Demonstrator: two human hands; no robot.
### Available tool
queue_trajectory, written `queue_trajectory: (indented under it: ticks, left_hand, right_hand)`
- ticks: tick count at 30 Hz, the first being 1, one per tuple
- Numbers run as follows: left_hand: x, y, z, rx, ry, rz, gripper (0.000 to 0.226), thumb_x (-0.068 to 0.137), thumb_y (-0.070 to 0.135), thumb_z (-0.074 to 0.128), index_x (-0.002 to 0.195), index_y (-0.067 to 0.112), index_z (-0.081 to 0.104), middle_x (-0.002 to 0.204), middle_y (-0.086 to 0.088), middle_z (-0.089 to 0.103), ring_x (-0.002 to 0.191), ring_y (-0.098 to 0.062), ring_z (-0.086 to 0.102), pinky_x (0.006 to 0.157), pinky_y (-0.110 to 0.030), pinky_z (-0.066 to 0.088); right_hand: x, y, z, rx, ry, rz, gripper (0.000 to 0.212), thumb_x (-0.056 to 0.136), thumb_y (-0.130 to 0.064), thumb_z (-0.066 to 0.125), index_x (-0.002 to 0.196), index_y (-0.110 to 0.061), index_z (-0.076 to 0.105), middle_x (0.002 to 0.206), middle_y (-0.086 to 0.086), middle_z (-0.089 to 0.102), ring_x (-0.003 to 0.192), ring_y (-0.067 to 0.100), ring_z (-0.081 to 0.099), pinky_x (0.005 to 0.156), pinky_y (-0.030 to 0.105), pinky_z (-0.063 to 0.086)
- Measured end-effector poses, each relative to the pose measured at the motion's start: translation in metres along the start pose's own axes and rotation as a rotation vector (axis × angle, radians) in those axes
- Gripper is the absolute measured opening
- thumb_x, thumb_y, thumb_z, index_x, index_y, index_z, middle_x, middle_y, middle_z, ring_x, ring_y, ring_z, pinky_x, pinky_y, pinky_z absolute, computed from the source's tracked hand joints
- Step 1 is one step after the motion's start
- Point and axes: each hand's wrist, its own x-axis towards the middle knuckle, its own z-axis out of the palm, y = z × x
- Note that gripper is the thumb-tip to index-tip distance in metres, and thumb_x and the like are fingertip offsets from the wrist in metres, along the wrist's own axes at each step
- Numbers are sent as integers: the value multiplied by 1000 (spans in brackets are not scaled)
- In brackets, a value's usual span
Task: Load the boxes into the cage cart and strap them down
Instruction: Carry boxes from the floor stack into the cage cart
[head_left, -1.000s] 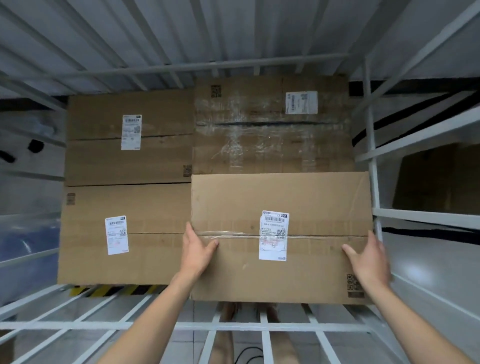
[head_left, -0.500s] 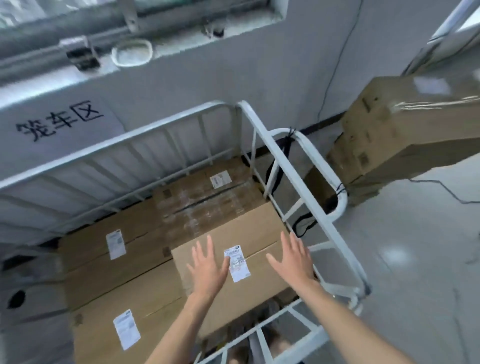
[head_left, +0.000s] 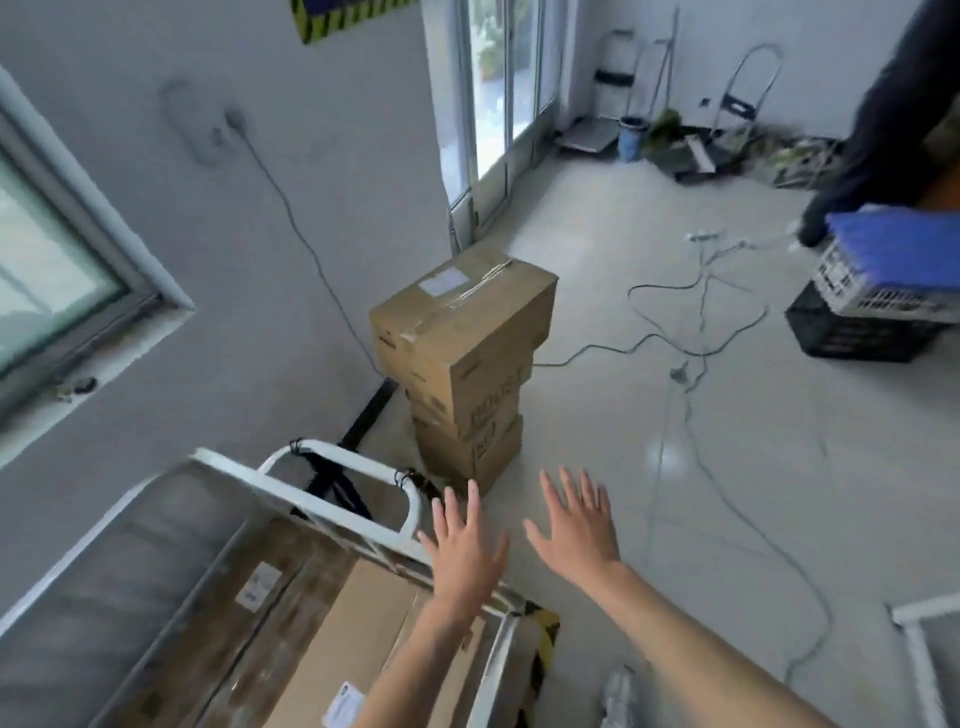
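Two bare hands are stretched forward, the left hand (head_left: 465, 553) and the right hand (head_left: 576, 530), each with its fingers straight and spread wide, and neither holds anything. The stack of cardboard boxes (head_left: 462, 358) stands on the floor beyond the fingertips, apart from both hands, close to the grey wall and just beside the far end of the cage cart (head_left: 337, 506). The left hand is above the cart's right side rail, near its far right corner. The right hand is above the floor, to the right of the cart. Inside the cart lie the loaded boxes (head_left: 332, 639) with white labels, below and left of the left hand. Black straps (head_left: 332, 486) hang at the looped bar on the cart's far end.

The cart is cut off by the lower and left edges, so the number of boxes in it cannot be told. The print on the lower boxes of the stack is blurred. At the upper right a person in dark clothes (head_left: 883, 114) is only partly visible, behind stacked plastic crates (head_left: 872, 312).

Both hands show their backs, thumbs toward each other, and the forearms rise from the lower edge
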Motion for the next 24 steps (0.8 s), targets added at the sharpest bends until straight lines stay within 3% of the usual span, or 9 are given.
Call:
queue_trajectory:
  ticks: [8, 13, 18, 24]
  left_hand:
    - [68, 147, 13, 141, 55, 57, 78, 102, 57, 32, 161, 29, -11, 170, -10, -8, 155, -34, -13, 120, -65, 0]
    - [89, 197, 20, 118, 37, 1, 78, 102, 56, 34, 161, 28, -9, 170, -11, -8, 155, -33, -12, 119, -65, 2]
    - [132, 216, 20, 93, 42, -64, 76, 102, 57, 32, 162, 29, -7, 170, -10, -5, 156, -32, -11, 121, -65, 4]
    - [214, 219, 3, 44, 94, -149, 76, 102, 58, 33, 162, 29, -3, 170, -12, -2, 156, -32, -8, 120, -65, 5]
  right_hand:
    - [65, 147, -78, 62, 139, 82, 83, 95, -65, 37, 162, -22, 13, 168, 13, 13, 154, 35, 14, 121, 53, 14]
    - [93, 213, -108, 158, 179, 151, 81, 97, -59, 42, 162, -21, 12, 168, 12, 13, 152, 34, 19, 120, 51, 18]
    - [131, 239, -119, 179, 174, 59, 78, 98, -54, 45, 161, -21, 15, 167, 11, 19, 151, 30, 24, 121, 47, 22]
    - [219, 219, -130, 216, 135, -70, 79, 97, -55, 44, 161, -23, 14, 167, 11, 18, 151, 29, 22, 121, 46, 21]
